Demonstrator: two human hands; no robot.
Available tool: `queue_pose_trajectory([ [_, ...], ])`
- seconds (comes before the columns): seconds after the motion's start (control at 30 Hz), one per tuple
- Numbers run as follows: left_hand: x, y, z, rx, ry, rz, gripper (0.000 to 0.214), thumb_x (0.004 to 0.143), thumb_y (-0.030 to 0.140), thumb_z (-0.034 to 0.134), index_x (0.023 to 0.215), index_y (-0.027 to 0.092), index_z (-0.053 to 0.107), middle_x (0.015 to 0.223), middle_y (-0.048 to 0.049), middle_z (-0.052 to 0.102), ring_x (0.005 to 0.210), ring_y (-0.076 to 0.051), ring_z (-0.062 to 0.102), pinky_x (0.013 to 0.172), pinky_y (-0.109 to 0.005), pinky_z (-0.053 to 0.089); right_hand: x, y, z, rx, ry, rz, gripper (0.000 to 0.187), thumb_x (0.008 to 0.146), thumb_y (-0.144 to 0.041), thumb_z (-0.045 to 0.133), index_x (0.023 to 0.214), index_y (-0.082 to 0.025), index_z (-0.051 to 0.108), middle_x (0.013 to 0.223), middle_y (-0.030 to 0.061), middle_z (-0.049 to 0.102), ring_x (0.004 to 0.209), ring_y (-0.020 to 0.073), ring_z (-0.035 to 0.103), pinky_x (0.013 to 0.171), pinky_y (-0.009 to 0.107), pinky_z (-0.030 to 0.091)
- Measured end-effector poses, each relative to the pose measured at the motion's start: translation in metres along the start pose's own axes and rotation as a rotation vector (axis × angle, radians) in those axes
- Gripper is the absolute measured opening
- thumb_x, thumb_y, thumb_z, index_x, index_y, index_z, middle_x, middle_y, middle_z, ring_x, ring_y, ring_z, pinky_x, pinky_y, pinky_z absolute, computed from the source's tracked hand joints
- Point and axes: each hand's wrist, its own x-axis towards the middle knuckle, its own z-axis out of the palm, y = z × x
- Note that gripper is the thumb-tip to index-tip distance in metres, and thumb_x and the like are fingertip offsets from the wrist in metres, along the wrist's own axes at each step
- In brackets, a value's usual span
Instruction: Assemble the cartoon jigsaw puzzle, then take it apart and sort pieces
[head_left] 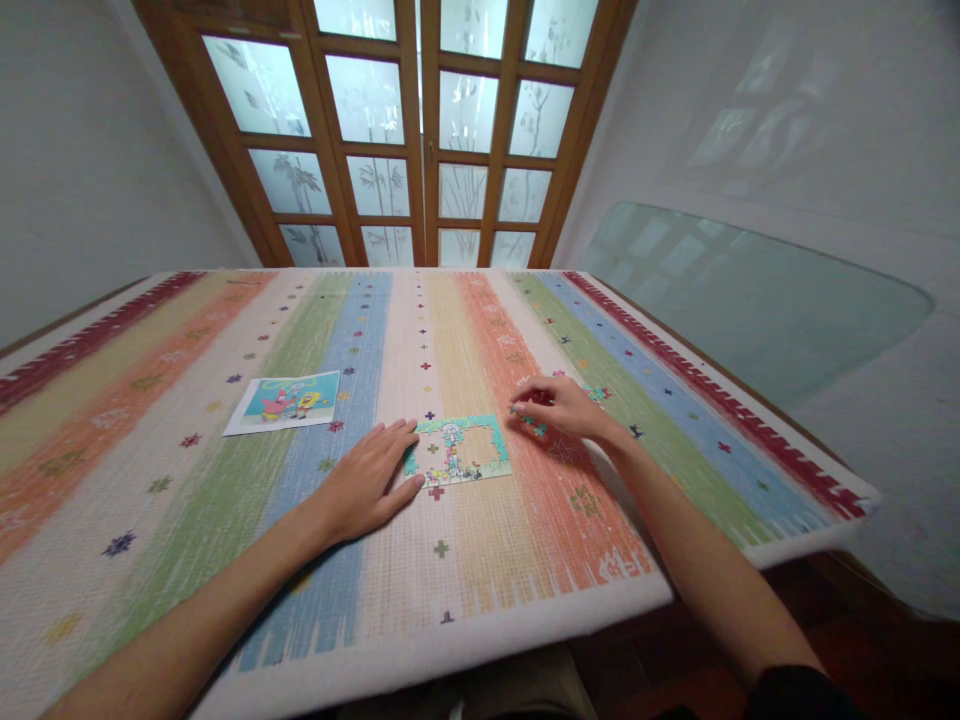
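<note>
A partly assembled jigsaw puzzle [452, 455] lies flat on the tablecloth, with a cartoon figure in its middle and cloth showing through gaps on both sides. My left hand [375, 470] rests flat, fingers spread, with its fingertips at the puzzle's left edge. Just beyond the right edge, my right hand [551, 405] is closed in a pinch, and a small teal puzzle piece [514, 408] shows at its fingertips. Loose puzzle pieces [535, 428] lie below that hand, partly hidden by it. More pieces [598, 393] sit behind the right wrist.
A printed cartoon picture [289, 402] lies to the left of the puzzle. The striped tablecloth [442, 570] covers the table up to its near edge. Behind it stand wooden doors [420, 150] with frosted panes, and a glass panel [750, 290] leans by the right wall.
</note>
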Motion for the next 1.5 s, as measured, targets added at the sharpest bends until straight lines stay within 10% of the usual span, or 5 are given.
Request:
queue_pose_trajectory([
  [0.3,0.001,0.001,0.0,0.018,-0.019,-0.009,0.048,0.1,0.045,0.046,0.14,0.019,0.047,0.155,-0.0187,0.047,0.144,-0.034,0.046,0.12,-0.061,0.035,0.002,-0.049,0.067,0.046,-0.069,-0.128,0.013,0.089,-0.02,0.067,0.092,-0.02,0.079,0.085,0.0052,0.074,0.075,0.016,0.062,0.072,0.031,0.046],
  [1.5,0.001,0.002,0.0,0.046,-0.02,-0.004,0.047,0.102,0.046,0.043,0.138,0.016,0.049,0.154,-0.0192,0.049,0.143,-0.033,0.046,0.12,-0.059,0.037,0.002,-0.053,0.083,-0.197,0.033,-0.185,0.007,0.089,-0.015,0.067,0.082,-0.016,0.066,0.083,0.0031,0.06,0.082,0.0175,0.055,0.076,0.03,0.041],
])
